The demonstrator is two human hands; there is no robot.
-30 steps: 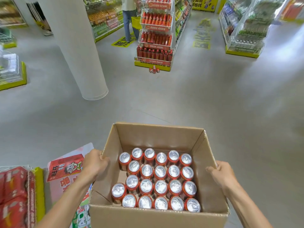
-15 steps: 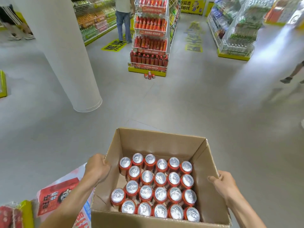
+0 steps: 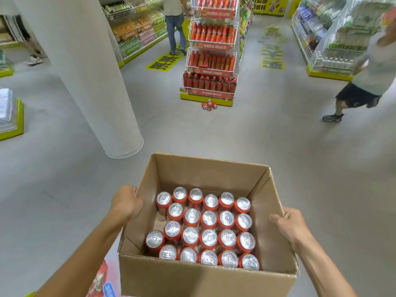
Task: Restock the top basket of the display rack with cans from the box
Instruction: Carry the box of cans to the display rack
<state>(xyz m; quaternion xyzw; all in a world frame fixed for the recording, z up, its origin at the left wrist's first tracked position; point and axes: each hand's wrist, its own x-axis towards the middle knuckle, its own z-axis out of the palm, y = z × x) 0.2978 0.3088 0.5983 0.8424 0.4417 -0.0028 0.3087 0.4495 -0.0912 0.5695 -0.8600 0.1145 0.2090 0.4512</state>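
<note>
From my remote seat, both hands carry an open cardboard box (image 3: 203,277) across a shop floor (image 3: 214,133). My left hand (image 3: 126,202) grips the box's left wall near its far corner, fingers curled against the cardboard. My right hand (image 3: 289,227) clasps the right wall about midway along, the thumb hooked over the rim; its fingers are hidden outside the wall. The box hangs between the two hands, low in the head view. Inside it, red cans (image 3: 209,219) stand upright in rows, silver tops up. They are packed toward the right wall, with a bare strip of box floor along the left one. No can touches either hand.

The display rack (image 3: 211,58) stands well ahead across the floor, its wire tiers full of red bottles. Its top basket (image 3: 214,3) is cut by the upper edge of the view. A few loose cans (image 3: 209,105) sit on the floor at the rack's foot. A white pillar (image 3: 85,71) rises at left, and a passer-by (image 3: 364,82) strides at far right.
</note>
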